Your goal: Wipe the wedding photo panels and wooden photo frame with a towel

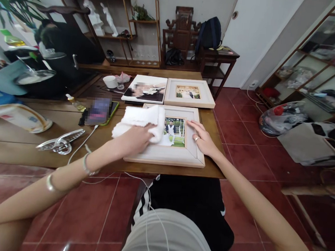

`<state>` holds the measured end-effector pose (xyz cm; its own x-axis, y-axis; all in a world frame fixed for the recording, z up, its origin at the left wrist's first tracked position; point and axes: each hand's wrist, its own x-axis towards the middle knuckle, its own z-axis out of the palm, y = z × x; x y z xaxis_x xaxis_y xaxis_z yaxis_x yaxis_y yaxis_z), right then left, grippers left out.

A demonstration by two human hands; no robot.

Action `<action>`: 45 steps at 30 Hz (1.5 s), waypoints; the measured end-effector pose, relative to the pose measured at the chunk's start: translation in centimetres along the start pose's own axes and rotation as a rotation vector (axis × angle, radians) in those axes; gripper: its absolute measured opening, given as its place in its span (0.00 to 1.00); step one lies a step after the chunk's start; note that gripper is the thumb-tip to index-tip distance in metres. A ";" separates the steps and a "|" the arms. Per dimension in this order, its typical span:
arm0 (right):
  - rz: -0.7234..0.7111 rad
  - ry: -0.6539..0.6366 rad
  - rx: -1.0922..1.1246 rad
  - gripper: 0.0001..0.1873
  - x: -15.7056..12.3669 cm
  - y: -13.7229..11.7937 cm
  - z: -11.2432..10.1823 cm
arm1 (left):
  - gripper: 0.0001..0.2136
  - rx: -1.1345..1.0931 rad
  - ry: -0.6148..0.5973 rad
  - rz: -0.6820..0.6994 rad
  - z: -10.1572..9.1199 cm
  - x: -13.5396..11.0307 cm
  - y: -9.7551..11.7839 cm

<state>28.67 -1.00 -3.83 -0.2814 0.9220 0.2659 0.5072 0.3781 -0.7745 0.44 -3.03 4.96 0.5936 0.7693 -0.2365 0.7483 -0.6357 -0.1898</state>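
Holding white cloth (142,116), left hand (139,138), touching picture frame (168,155), right hand (204,141)

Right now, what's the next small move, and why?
I'd probably slide the cloth right, over the photo beside it: the left hand has it on the frame's left side, that photo lies mostly uncovered, and the right hand rests on the frame's right side.

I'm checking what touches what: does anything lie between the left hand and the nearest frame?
Yes: the cloth in the left hand, covering part of the frame. Nothing visible separates the right hand from it.
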 end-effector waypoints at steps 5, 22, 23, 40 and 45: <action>0.006 0.005 0.003 0.33 0.0 -0.1 0.1 | 0.15 -0.003 -0.133 0.096 -1.8 -5.9 4.3; 0.002 0.005 0.007 0.33 -0.1 0.0 0.1 | 0.20 -0.314 0.310 -0.156 3.0 4.4 -5.6; -0.003 0.007 0.013 0.33 -0.1 0.0 0.1 | 0.19 -0.281 0.304 -0.123 2.9 4.4 -5.4; -0.001 0.021 0.018 0.34 -0.1 0.1 0.2 | 0.12 -0.029 0.141 0.082 1.5 -5.6 5.9; 0.003 0.018 0.014 0.34 -0.1 0.3 0.2 | 0.14 -0.090 0.178 0.035 2.3 -3.1 4.3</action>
<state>28.65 -0.98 -4.17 -0.2653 0.9246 0.2733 0.4968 0.3740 -0.7831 1.14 -8.23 2.69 0.6568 0.7510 -0.0676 0.7449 -0.6602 -0.0968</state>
